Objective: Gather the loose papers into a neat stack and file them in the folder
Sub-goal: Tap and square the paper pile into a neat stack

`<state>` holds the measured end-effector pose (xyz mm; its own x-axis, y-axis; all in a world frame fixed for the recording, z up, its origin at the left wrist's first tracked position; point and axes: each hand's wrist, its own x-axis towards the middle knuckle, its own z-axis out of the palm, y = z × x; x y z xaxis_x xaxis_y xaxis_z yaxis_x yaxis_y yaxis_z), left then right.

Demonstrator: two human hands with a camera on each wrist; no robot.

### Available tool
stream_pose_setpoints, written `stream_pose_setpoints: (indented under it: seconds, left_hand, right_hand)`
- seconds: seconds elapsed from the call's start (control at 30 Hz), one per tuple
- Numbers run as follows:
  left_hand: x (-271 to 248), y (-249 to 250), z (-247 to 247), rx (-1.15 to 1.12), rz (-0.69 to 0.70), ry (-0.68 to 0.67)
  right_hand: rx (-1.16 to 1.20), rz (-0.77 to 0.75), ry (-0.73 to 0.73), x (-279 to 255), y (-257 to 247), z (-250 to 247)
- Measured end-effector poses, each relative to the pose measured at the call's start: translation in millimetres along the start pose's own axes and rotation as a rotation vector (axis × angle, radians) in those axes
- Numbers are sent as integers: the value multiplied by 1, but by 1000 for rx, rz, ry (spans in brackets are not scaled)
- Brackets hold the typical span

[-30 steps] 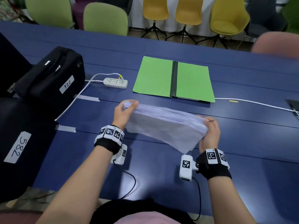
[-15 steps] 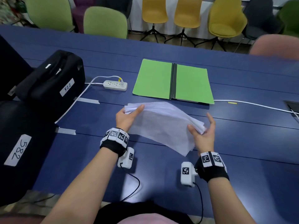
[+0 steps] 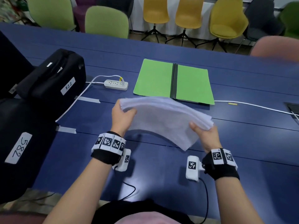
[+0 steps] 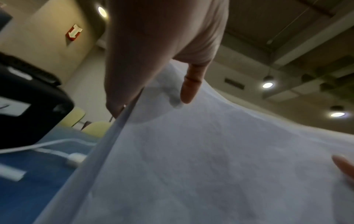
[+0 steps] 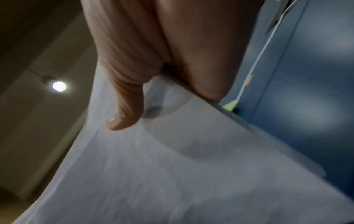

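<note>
Two hands hold one thick stack of white papers (image 3: 163, 118) in the air above the blue counter (image 3: 242, 143), just in front of the open green folder (image 3: 174, 81). The left hand (image 3: 121, 118) grips the stack's far-left corner, thumb on the upper face and fingers (image 4: 188, 84) curled underneath, as the left wrist view shows from below. The right hand (image 3: 204, 135) grips the right end of the stack, its thumb pressed on the top sheet and the rest of the hand wrapped under the edge; the right wrist view shows the thumb (image 5: 126, 106) lying on the paper. Between the two grips the stack bows upward in an arch, and its near-right corner hangs down toward the counter without clearly touching it. The sheet edges look roughly aligned, though slightly fanned at the right end. Lying flat and spread open on the counter, the folder shows a dark spine down its middle, and its near edge is partly hidden behind the raised papers. To the left of the folder sits a white power strip (image 3: 116, 84) with its cable running off to the left. Further left stand two black cases, one labelled 522 (image 3: 53, 80) and a nearer one labelled 582 (image 3: 19, 143). Coloured chairs (image 3: 228, 18) line the far side of the counter.
</note>
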<state>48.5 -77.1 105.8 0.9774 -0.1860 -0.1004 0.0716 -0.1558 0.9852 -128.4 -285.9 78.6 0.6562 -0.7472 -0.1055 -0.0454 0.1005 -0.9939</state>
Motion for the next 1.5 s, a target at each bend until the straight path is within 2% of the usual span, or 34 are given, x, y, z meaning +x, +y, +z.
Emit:
stream_pose_setpoints:
  seconds: [0.13,0.23,0.27,0.3,0.37,0.4,0.47,0.53,0.67,0.73,0.8,0.9,0.97,1.03,1.1,1.17,1.27,1.37,1.43,1.5]
  left_hand:
    - [0,-29,-7,129,-138,-40]
    - [3,-25,-14,229,-118,-53]
    - [3,-21,-16,311,-50,-41]
    - [3,-15,-17,451,75,-39]
    - [1,-1,-14,757,404,-106]
    - [-1,9,-10,843,517,-204]
    - [-8,31,-1,869,571,-441]
    - [-16,49,7,855,526,-536]
    - [-14,48,5,744,413,-452]
    - [-5,40,-4,522,301,-403]
    - [0,38,-11,333,235,-374]
    - [-2,43,-18,170,193,-387]
    - [-5,42,-19,54,152,-372]
    - [-9,37,-15,-65,74,-354]
    - [-14,30,-10,-151,22,-332]
    - [-18,26,-6,-213,12,-307]
    - [-20,31,-4,-284,69,-312]
    - [-23,30,0,-302,78,-319]
    - [-20,23,1,-287,30,-355]
    - [-14,13,1,-217,4,-428]
  right_hand:
    - [-82,207,-56,-15,33,9]
    - [-154,226,10,-12,36,14]
    - [-200,196,33,-10,31,14]
    - [-254,156,45,-8,25,15]
    - [-383,43,-15,-3,9,16]
    - [-451,-6,-72,-1,-2,20]
    - [-556,-84,-170,-2,-25,31]
    - [-621,-175,-207,-3,-48,42]
    - [-607,-253,-276,-1,-76,29]
    - [-627,-228,-279,4,-72,7]
    - [-519,-205,-247,4,-64,-9]
    - [-147,-106,-128,-1,-49,-12]
    - [76,-8,-137,-7,-39,-4]
    - [56,82,-193,-14,-27,11]
    - [-1,94,-146,-21,-22,26]
    - [29,59,-53,-21,-28,35]
    - [34,-129,-32,-17,-53,40]
    - [78,-277,-156,-12,-70,41]
    - [11,-232,-276,-7,-64,39]
    - [-92,-110,-332,-1,-47,34]
